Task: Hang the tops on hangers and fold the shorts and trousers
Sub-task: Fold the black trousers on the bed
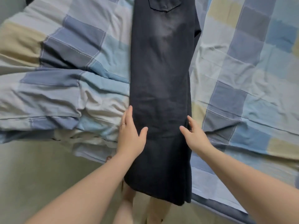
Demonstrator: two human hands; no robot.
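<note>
- Head view, looking down: dark, faded trousers (161, 78) lie lengthwise down the middle of a bed, folded so that 1 leg lies on the other.
- The waist end is at the top of the picture, with 1 back pocket (164, 4) facing up. The hem end hangs over the near edge of the bed.
- The left hand (131, 136) lies flat along the left edge of the trousers. Its fingers are straight and together, and the thumb is spread wide and rests on the dark fabric. It grips nothing.
- A thin ring (123, 124) shows on 1 finger of that hand.
- The right hand (195, 136) is at the right edge of the trousers, opposite the left. Its thumb is spread inward over the fabric and its forefinger is stretched along the edge. I cannot tell whether the other fingers tuck under the cloth.
- A crumpled patchwork quilt (72, 62) in blue, grey and cream squares covers the bed on both sides of the trousers.
- A pale floor (40, 167) shows at lower left.
</note>
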